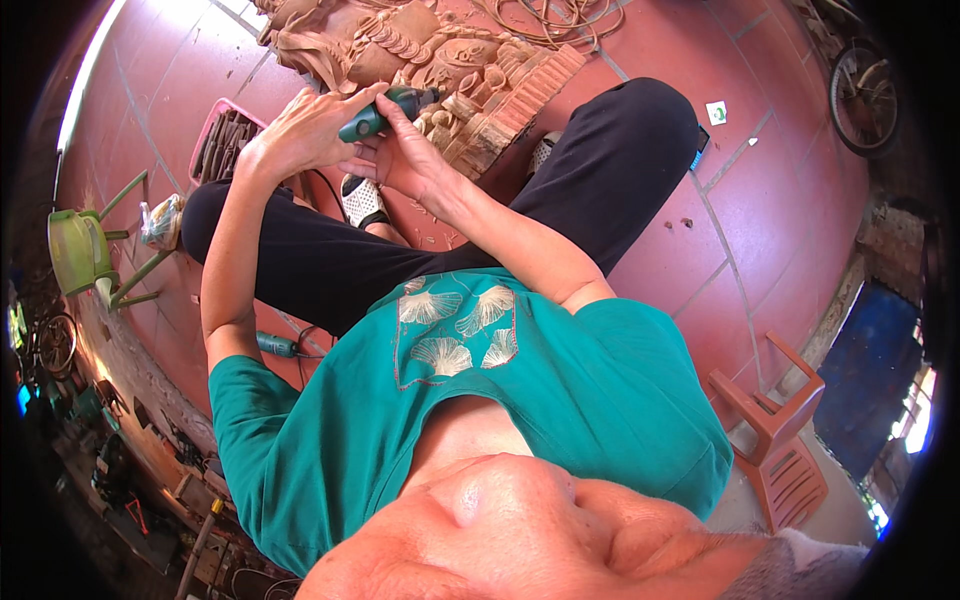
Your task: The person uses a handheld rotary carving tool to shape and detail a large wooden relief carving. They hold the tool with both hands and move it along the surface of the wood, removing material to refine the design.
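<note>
A green handheld power tool (365, 124) with a dark head, which looks like a small grinder, is held up between both hands. My left hand (303, 132) is closed at its rear end, the thumb side along the top. From below and the right, my right hand (403, 160) wraps the body, its thumb over the casing. The tool's dark end points at a large carved wooden piece (455, 62) on the floor beyond my hands. Whether the tip touches the wood I cannot tell. Figures and a stepped, brick-like edge are cut into the carving.
To the left, a pink basket (212, 130) holds several slim carving tools. A green stool (82, 250) with a plastic bag (162, 222) beside it stands farther left. Another green power tool (277, 345) lies by my left elbow. A brown plastic chair (775, 440) is at the right; coiled hose (560, 22) lies behind the carving.
</note>
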{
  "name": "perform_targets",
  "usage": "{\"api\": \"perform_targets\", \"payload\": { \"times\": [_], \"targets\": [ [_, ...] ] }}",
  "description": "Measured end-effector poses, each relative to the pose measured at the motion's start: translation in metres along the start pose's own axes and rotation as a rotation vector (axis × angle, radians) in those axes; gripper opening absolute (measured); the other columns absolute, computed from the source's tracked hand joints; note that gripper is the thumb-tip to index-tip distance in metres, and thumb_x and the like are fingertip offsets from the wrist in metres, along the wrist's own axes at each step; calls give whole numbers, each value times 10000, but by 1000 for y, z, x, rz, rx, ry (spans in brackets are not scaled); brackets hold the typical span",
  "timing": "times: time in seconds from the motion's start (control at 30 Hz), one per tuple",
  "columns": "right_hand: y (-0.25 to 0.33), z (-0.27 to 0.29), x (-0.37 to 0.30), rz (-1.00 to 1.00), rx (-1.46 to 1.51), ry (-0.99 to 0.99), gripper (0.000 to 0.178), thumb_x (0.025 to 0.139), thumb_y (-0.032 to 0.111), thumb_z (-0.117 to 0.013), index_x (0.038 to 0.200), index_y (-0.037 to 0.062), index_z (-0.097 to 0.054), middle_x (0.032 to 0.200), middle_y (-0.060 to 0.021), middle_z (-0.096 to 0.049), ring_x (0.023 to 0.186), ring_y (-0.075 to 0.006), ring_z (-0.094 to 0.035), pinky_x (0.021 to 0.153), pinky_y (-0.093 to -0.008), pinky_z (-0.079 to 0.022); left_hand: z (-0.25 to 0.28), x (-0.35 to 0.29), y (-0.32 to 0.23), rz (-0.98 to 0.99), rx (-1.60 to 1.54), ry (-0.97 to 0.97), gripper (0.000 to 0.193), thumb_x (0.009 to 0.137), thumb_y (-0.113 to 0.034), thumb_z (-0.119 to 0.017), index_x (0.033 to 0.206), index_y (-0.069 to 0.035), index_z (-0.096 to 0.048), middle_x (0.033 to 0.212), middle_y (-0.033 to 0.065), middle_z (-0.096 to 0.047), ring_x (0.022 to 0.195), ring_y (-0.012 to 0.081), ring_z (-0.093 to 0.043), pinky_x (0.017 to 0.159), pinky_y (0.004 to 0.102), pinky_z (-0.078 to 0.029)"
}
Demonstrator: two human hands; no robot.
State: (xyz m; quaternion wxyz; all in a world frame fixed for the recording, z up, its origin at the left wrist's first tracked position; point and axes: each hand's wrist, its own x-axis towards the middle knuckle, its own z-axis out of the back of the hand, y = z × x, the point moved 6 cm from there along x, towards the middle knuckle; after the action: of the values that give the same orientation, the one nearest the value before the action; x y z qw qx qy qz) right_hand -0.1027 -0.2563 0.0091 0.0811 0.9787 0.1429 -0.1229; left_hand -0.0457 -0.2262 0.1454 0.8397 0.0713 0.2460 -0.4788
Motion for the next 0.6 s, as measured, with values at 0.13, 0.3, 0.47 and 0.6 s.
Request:
{"api": "perform_targets", "payload": {
  "times": [0.13, 0.3, 0.47, 0.6],
  "targets": [
    [0, -4, -2, 2, 0, -7, 486, 920, 549, -601, 1169, 131, -580, 1030, -71, -683, 986, -220, -674, 843, -468, -575, -3, 0, 4, -10, -2, -24, 905, 751, -381, -759, 1510, -158, -320, 1054, 219, -660, 1066, 353, -619, 935, 472, -435],
    [-2, -11, -6, -9, 4, 6, 489, 922, 552, -595, 1165, 128, -579, 1030, -67, -682, 994, -217, -669, 871, -478, -559, 2, -9, -1, -92, 7, -173, 944, 702, -391, -797, 1495, -154, -343, 967, 192, -663, 997, 344, -632, 891, 445, -441],
    [-8, -8, -18, -21, 27, -20, 438, 910, 500, -642, 1156, 145, -567, 1007, -53, -676, 978, -227, -663, 875, -498, -545, -1, -15, -5, -58, -9, -95, 854, 765, -229, -732, 1512, -167, -322, 993, 205, -650, 986, 355, -625, 908, 453, -437],
    [-15, 2, -32, -26, 42, -123, 403, 885, 424, -708, 1162, 175, -554, 1039, -51, -653, 972, -243, -637, 860, -534, -517, -13, -22, -12, -79, -20, -87, 845, 780, -158, -688, 1528, -166, -296, 927, 205, -631, 909, 373, -615, 910, 467, -435]
  ]
}}
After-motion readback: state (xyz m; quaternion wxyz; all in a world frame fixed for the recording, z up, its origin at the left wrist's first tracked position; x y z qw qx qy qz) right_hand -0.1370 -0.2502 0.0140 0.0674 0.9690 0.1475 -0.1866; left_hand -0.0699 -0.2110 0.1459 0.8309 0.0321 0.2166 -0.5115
